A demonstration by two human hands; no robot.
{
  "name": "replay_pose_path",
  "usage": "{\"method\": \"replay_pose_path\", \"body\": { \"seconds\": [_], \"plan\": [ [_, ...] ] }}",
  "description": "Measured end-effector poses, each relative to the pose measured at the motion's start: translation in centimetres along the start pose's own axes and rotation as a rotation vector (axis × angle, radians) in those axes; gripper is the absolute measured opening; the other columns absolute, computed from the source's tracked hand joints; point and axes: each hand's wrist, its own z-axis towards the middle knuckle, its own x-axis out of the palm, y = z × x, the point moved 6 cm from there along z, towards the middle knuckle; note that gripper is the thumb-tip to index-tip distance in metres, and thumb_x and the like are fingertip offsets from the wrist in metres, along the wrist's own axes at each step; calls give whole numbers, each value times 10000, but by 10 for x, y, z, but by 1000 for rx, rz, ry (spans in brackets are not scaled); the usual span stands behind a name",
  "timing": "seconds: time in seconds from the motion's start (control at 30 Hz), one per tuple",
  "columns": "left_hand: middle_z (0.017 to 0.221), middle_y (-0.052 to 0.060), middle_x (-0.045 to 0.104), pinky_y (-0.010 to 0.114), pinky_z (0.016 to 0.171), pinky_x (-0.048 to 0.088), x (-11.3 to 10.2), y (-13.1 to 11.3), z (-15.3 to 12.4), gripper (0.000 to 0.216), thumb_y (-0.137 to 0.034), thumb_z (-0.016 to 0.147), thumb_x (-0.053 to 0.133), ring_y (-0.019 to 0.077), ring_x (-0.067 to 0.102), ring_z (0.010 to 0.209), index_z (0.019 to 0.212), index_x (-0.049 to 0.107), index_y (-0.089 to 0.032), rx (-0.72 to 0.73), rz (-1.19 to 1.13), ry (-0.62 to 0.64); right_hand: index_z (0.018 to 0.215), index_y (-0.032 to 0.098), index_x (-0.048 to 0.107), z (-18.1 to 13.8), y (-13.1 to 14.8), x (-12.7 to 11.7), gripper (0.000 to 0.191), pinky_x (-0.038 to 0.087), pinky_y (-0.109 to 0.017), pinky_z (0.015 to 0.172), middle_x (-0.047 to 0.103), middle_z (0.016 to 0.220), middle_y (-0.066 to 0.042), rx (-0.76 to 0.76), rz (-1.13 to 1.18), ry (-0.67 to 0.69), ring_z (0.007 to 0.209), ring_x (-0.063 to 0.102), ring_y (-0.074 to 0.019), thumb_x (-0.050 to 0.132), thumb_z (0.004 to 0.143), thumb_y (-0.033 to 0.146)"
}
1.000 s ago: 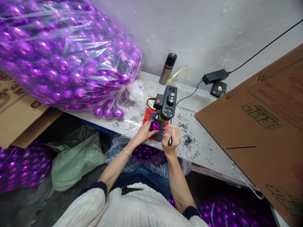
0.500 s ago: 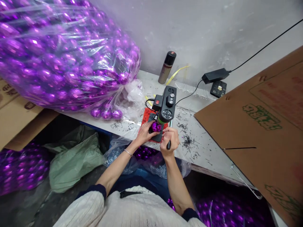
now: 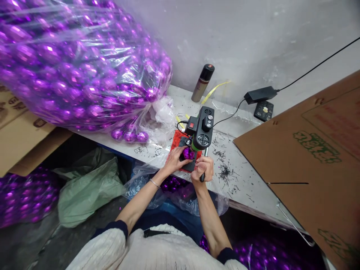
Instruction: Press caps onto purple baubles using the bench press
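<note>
A small black bench drill [image 3: 203, 129] stands on a red mat [image 3: 177, 139] on the grey worktable [image 3: 247, 180]. My left hand [image 3: 174, 159] is closed on a shiny purple ball [image 3: 186, 153] and holds it under the drill head. My right hand [image 3: 203, 167] is wrapped round the drill's black lever handle [image 3: 203, 175], just right of the ball. Both forearms reach forward from a white knit sweater.
A big clear bag of purple balls [image 3: 78, 67] fills the table's left. A spray can [image 3: 203, 77], a power adapter [image 3: 260, 94] and a large cardboard sheet [image 3: 309, 157] lie right. Black shavings [image 3: 225, 172] litter the table. More purple balls [image 3: 171, 183] lie in a bag below.
My right hand has pulled the lever handle down and toward me. The left hand keeps the purple ball under the drill. The view has shifted slightly.
</note>
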Motion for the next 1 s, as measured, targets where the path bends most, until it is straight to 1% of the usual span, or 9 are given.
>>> {"method": "replay_pose_path", "body": {
  "seconds": [0.17,0.3,0.5,0.57,0.63,0.77,0.83,0.9,1.0],
  "plan": [
    [1224,133,656,460,1013,484,-2,-3,1,577,-434,846,720,282,607,1166,1334,538,-187,-22,11,31,741,222,479,-5,-5,2,249,478,-359,715,518,730,16,-10,46,-84,645,548,-138,377,968,211],
    [1204,126,664,461,1004,490,-3,-5,2,576,-428,836,733,281,616,1145,1328,547,-194,-31,5,20,716,218,477,-7,-2,5,261,455,-316,652,533,738,12,-87,52,-47,646,545,-131,394,964,220],
    [1222,136,667,468,1015,506,-7,-9,-2,628,-429,778,796,286,621,1172,1308,565,-183,-49,-15,-61,647,221,465,40,18,-9,344,438,-311,651,524,669,1,121,10,1,667,561,-147,399,983,249],
    [1238,146,663,478,1025,512,-15,-14,-18,675,-455,767,798,288,623,1187,1330,547,-178,-40,7,-135,635,220,453,57,25,-11,363,436,-303,671,510,654,9,204,21,73,675,556,-140,406,991,271],
    [1264,150,654,476,1045,513,-22,-22,-46,734,-502,754,793,290,621,1210,1362,525,-188,0,47,-178,635,218,451,64,28,-11,370,430,-293,672,502,653,13,245,14,103,672,546,-132,407,996,285],
    [1251,130,660,420,987,571,-18,-32,-112,808,-613,660,806,293,668,1156,1327,563,-228,66,132,-49,643,222,454,56,29,-11,355,445,-303,690,489,642,12,212,8,72,702,567,-146,412,992,268],
    [1209,124,672,402,935,597,-17,-29,-126,796,-646,627,808,289,695,1097,1269,594,-226,53,135,-6,647,222,461,48,27,-10,342,445,-307,686,495,644,11,178,11,52,700,570,-148,419,986,245],
    [1168,123,681,402,930,594,-29,-22,-113,665,-633,733,746,273,696,1079,1224,603,-209,26,118,-66,653,221,472,43,26,-9,333,445,-308,679,511,655,8,160,8,48,699,571,-148,424,982,231],
    [1165,139,677,422,1017,534,-73,3,-47,354,-422,999,459,241,650,1146,1204,592,-166,-57,164,-277,658,220,485,40,25,-8,327,449,-311,675,531,668,2,157,-3,41,699,575,-148,425,980,228]
  ]
}}
